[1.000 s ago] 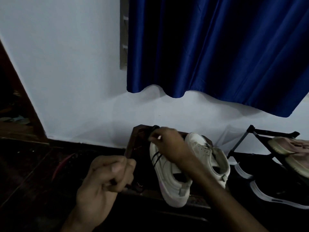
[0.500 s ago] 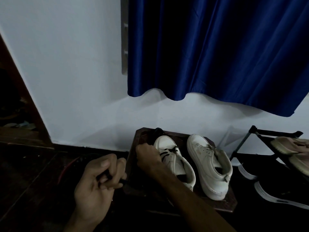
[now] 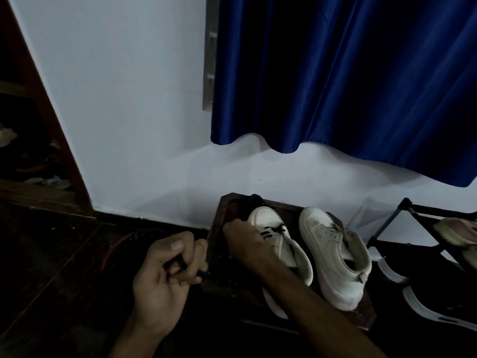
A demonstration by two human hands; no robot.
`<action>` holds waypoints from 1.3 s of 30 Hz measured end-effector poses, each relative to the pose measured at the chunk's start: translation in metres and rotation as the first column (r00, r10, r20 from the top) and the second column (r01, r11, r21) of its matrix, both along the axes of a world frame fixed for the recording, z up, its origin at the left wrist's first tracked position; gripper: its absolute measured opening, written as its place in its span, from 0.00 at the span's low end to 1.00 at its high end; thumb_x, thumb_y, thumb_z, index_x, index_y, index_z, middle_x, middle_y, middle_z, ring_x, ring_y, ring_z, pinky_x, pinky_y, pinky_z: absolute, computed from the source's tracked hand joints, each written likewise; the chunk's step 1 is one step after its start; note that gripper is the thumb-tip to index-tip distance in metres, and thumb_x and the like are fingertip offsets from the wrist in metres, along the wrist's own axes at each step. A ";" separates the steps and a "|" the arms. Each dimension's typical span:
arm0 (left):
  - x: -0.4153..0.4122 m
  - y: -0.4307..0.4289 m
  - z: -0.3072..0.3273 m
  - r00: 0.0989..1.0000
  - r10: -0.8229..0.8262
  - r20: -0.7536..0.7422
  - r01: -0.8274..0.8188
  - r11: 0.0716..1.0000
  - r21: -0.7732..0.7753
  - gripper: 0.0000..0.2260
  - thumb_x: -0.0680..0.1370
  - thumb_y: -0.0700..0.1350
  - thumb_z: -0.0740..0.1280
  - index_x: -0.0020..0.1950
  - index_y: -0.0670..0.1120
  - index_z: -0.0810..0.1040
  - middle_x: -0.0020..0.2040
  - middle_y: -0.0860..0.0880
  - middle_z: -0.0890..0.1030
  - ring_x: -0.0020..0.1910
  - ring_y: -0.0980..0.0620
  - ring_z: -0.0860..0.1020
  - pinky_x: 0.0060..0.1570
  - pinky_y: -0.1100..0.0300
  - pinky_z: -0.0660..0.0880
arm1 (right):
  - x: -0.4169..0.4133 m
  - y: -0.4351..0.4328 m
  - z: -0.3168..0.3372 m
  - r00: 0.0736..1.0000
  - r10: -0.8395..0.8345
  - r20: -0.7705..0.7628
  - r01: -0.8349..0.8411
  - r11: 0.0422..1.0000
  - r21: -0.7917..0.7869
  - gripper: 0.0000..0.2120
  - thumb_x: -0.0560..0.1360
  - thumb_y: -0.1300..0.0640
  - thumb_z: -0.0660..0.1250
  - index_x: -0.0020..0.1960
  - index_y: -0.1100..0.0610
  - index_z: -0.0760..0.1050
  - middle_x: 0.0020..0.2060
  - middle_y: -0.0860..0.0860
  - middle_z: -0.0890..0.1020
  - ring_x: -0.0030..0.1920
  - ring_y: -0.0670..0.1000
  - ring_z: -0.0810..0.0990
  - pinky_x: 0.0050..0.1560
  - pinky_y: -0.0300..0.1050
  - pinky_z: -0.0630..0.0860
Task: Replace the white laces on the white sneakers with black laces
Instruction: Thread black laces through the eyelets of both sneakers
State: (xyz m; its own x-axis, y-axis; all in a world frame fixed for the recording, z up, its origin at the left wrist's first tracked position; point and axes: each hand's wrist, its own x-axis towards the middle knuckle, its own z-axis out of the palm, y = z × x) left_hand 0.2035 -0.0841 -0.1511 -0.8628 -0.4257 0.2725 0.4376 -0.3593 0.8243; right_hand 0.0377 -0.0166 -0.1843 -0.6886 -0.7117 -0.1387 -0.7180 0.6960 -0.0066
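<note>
Lace (image 3: pixel 271 231) black, soft, limp, light: partly threaded in 1 sneaker (image 3: pixel 268 218) on bench (image 3: pixel 366 319); 2nd sneaker (image 3: pixel 333 257) beside it, unlaced. Left hand (image 3: pixel 167 275) fingers pinch lace end; judged best held near tip. Right hand (image 3: pixel 247 244) against sneaker, grip cannot tell

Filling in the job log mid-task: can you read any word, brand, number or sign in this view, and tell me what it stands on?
No text can be read anywhere in this dim view.
black-laced sneaker: no legible mark.
unlaced sneaker: its heel tab is too small and blurred to read.
shoes on the rack: nothing legible.
blue curtain: plain, no lettering.
</note>
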 end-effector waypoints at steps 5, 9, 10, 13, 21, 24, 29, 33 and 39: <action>0.002 -0.003 -0.004 1.000 0.003 0.025 -0.004 1.000 0.021 0.21 0.63 0.60 0.72 0.26 0.49 0.64 0.21 0.53 0.58 0.27 0.49 0.56 0.26 0.62 0.62 | -0.006 0.011 -0.002 1.000 -0.025 0.018 0.027 0.997 -0.078 0.11 0.75 0.66 0.63 0.55 0.67 0.78 0.51 0.64 0.81 0.53 0.64 0.81 0.50 0.52 0.77; -0.004 -0.001 -0.002 1.000 -0.021 0.000 0.021 1.000 0.021 0.21 0.63 0.59 0.72 0.26 0.49 0.64 0.22 0.54 0.59 0.27 0.52 0.57 0.25 0.64 0.63 | -0.009 0.013 0.000 0.998 0.011 0.059 -0.009 0.999 -0.035 0.14 0.72 0.61 0.71 0.55 0.66 0.78 0.50 0.63 0.81 0.52 0.62 0.81 0.49 0.50 0.77; -0.006 -0.001 -0.001 1.000 -0.023 0.000 0.023 1.000 0.019 0.21 0.63 0.59 0.72 0.26 0.49 0.64 0.22 0.54 0.58 0.27 0.52 0.57 0.25 0.65 0.62 | -0.007 0.012 -0.001 0.999 0.018 0.044 -0.017 1.000 -0.019 0.14 0.72 0.61 0.71 0.56 0.66 0.77 0.52 0.62 0.81 0.53 0.62 0.81 0.49 0.51 0.77; -0.012 -0.002 0.000 1.000 -0.013 0.010 0.014 0.999 -0.034 0.20 0.62 0.59 0.72 0.26 0.49 0.64 0.22 0.54 0.59 0.26 0.53 0.60 0.26 0.58 0.54 | -0.005 0.006 -0.006 0.999 0.044 0.005 -0.044 0.999 -0.003 0.13 0.75 0.65 0.63 0.58 0.67 0.76 0.55 0.64 0.79 0.55 0.64 0.80 0.52 0.54 0.77; -0.043 -0.003 -0.024 0.998 -0.057 0.016 0.059 0.957 -0.282 0.14 0.70 0.49 0.62 0.27 0.46 0.66 0.25 0.46 0.60 0.24 0.52 0.57 0.27 0.61 0.57 | -0.050 0.001 0.035 0.988 -0.102 0.116 0.148 0.847 -0.511 0.06 0.74 0.58 0.67 0.47 0.60 0.79 0.46 0.56 0.83 0.46 0.56 0.81 0.45 0.43 0.74; -0.061 -0.003 -0.043 0.998 -0.034 0.050 0.055 0.846 -0.530 0.15 0.74 0.48 0.61 0.28 0.45 0.68 0.27 0.47 0.69 0.28 0.50 0.68 0.34 0.60 0.65 | -0.072 0.002 0.073 0.971 -0.113 0.211 0.234 0.622 -0.747 0.05 0.76 0.58 0.69 0.46 0.61 0.78 0.40 0.54 0.83 0.37 0.52 0.82 0.41 0.46 0.81; -0.091 -0.005 -0.073 0.999 0.037 -0.008 -0.025 0.501 -0.865 0.08 0.78 0.44 0.65 0.40 0.45 0.78 0.44 0.53 0.76 0.44 0.56 0.78 0.47 0.63 0.73 | -0.088 0.012 0.132 0.976 -0.080 0.200 0.215 0.282 -0.935 0.02 0.76 0.63 0.68 0.48 0.62 0.77 0.36 0.54 0.82 0.34 0.52 0.83 0.39 0.46 0.83; -0.103 -0.017 -0.094 0.994 0.109 -0.029 -0.046 0.156 -0.987 0.10 0.79 0.51 0.63 0.46 0.46 0.77 0.51 0.54 0.73 0.49 0.58 0.75 0.50 0.65 0.72 | -0.087 0.024 0.144 0.983 -0.077 0.168 0.179 0.186 -0.966 0.06 0.77 0.65 0.66 0.54 0.61 0.77 0.40 0.54 0.83 0.38 0.51 0.84 0.40 0.43 0.83; -0.111 -0.017 -0.088 0.927 0.369 -0.062 -0.138 0.183 -0.973 0.04 0.78 0.45 0.67 0.51 0.49 0.75 0.51 0.54 0.74 0.49 0.55 0.76 0.46 0.57 0.76 | -0.076 0.048 0.100 0.970 -0.107 0.220 0.243 0.336 -0.910 0.03 0.75 0.62 0.70 0.48 0.59 0.80 0.37 0.51 0.85 0.35 0.48 0.84 0.40 0.47 0.83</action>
State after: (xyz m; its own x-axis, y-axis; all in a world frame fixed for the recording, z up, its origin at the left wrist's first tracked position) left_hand 0.0928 -0.1016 -0.2390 -0.8362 -0.1479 0.5282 0.1687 0.8469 0.5042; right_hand -0.0387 0.0313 -0.0843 -0.8440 -0.2955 0.4475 -0.5272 0.3046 -0.7932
